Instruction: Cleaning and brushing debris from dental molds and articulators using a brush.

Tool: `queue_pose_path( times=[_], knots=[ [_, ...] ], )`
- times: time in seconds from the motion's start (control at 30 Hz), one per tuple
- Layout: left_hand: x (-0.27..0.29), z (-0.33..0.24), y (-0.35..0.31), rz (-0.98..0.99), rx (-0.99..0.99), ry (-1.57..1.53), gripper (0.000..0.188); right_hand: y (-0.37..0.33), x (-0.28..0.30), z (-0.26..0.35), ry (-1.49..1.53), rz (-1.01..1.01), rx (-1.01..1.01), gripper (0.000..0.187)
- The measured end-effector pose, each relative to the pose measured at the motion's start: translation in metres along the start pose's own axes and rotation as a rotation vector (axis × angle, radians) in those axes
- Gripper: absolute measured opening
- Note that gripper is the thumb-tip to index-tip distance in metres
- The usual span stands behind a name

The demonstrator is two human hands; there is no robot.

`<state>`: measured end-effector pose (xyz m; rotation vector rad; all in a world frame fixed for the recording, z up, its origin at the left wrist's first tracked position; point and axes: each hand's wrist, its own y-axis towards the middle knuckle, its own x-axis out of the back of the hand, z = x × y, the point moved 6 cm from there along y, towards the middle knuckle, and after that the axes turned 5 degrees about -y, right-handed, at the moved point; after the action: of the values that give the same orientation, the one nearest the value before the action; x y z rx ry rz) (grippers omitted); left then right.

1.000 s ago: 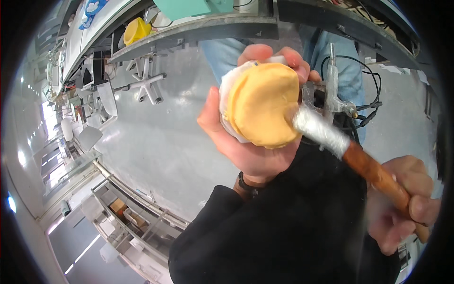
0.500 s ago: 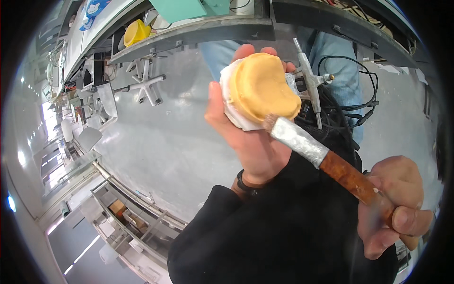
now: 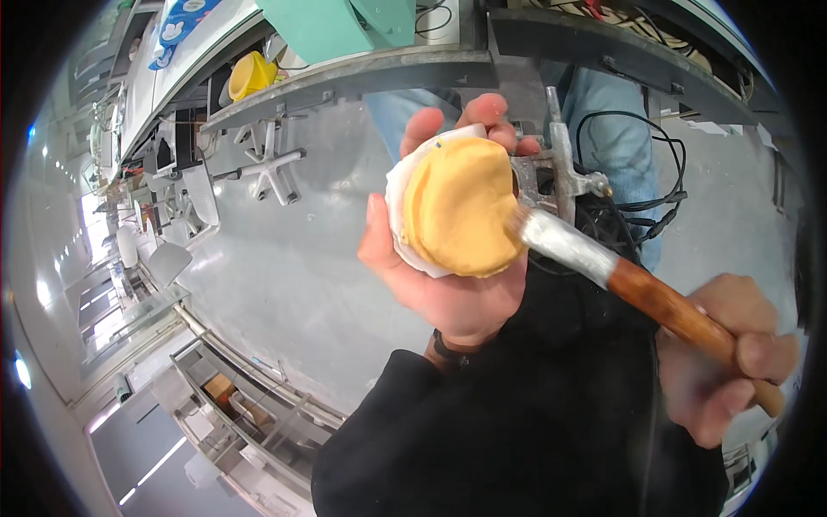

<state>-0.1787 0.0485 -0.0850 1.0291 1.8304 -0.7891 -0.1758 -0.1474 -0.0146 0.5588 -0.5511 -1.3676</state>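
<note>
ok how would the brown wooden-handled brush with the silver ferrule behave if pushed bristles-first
The brush would probably stay stiff along its straight wooden handle; its short bristles, held in the silver ferrule, may flex only slightly.

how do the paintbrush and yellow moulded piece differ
The paintbrush is long and slender, with a brown handle; the yellow moulded piece is broad and rounded, on a white base. The right hand grips the paintbrush; the left hand supports the yellow moulded piece. Both are hand-held.
</note>
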Motion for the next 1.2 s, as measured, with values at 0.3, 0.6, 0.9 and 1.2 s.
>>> queue_pose_path(
  times=[0.3,0.6,0.9,1.2],
  knots=[
    [0.002,0.007,0.002,-0.047,0.025,-0.069,0.058,-0.004,-0.015,-0.001,-0.056,0.081,0.029,0.032],
    [0.000,0.007,0.001,0.028,0.054,-0.159,0.056,-0.004,-0.004,0.000,0.000,0.012,-0.027,0.027],
    [-0.004,0.011,0.006,0.016,0.088,-0.189,0.050,-0.004,0.006,0.005,0.004,0.124,-0.312,0.029],
    [0.005,0.012,0.005,0.000,0.152,-0.193,0.038,-0.012,0.006,-0.003,0.054,0.002,-0.022,0.030]
  ],
)
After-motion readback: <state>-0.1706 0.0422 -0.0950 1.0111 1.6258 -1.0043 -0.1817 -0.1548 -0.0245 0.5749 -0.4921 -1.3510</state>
